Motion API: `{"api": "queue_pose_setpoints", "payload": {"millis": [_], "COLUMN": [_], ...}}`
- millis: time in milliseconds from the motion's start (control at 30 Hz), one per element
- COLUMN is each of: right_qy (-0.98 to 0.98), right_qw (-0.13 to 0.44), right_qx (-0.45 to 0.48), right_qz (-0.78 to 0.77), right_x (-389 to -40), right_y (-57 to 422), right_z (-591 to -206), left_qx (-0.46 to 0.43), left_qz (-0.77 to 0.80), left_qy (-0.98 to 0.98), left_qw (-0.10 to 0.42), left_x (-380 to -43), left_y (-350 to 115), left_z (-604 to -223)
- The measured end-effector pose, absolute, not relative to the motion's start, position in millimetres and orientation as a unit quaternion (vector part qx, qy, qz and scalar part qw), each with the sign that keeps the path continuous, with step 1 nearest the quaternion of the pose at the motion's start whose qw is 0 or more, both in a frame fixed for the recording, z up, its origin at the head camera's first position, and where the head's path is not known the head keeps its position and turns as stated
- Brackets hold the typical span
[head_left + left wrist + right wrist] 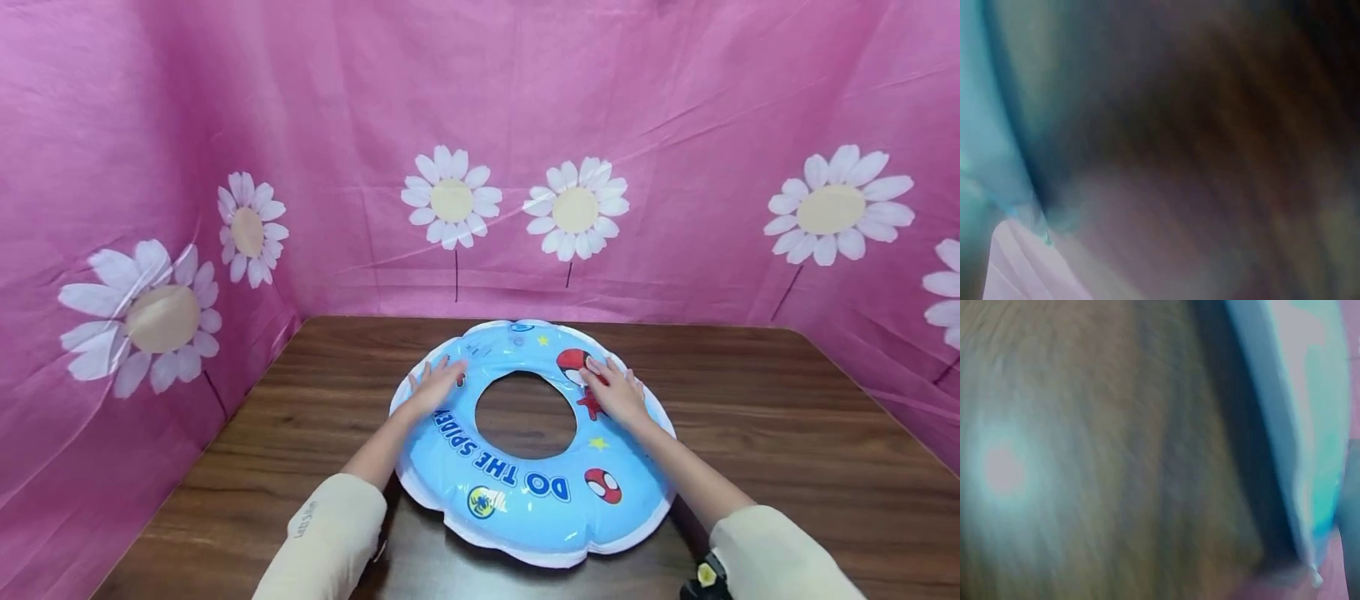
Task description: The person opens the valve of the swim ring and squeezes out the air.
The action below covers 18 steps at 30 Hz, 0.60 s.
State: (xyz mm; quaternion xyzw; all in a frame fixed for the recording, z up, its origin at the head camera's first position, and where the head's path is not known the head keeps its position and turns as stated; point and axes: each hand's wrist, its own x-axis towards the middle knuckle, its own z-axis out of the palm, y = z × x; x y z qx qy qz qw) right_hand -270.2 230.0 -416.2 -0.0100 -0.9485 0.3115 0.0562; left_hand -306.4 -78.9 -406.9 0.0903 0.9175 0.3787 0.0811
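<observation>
A light blue inflatable swim ring (517,521) with a white scalloped edge, red masked faces and upside-down lettering lies on the wooden table. On its left upper part rests my left hand (437,387), fingers extended. My right hand (617,393) lies on the right upper part, over a printed red figure, its fingers spread fairly straight. Both wrist views are blurred; the left one catches a strip of the ring (991,119) at its left side, the right one a strip of it (1319,425) at its right side. Fingers show in neither wrist view.
The brown wooden table (247,483) extends on both sides of the ring. Pink cloth (345,100) printed with white daisies hangs behind and along the sides. Dark wrist gear (705,579) sits by the right sleeve.
</observation>
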Motion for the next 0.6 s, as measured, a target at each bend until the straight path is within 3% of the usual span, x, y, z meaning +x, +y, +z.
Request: {"api": "queue_pose_setpoints", "payload": {"millis": [100,267,433,600], "right_qy": [-0.944,-0.965,-0.96,-0.956], "right_qw": [0.061,0.076,0.13,0.144], "right_qx": [0.002,0.023,0.064,0.109], "right_qz": [0.323,0.251,0.241,0.229], "right_x": [-267.0,-270.1,-295.0,-321.5], "right_y": [237.3,239.3,229.3,218.2], "right_z": [-405.4,-386.4,-373.5,-382.9], "left_qx": [0.084,0.15,0.18,0.172], "left_qz": [0.449,0.311,0.232,0.248], "left_qy": [0.886,0.938,0.956,0.953], "left_qw": [0.082,0.036,-0.008,-0.032], "left_x": [-307.2,-313.9,-336.3,-354.3], "left_y": [-90.3,-88.3,-65.4,-50.7], "left_z": [-397.1,-375.2,-360.7,-375.0]}}
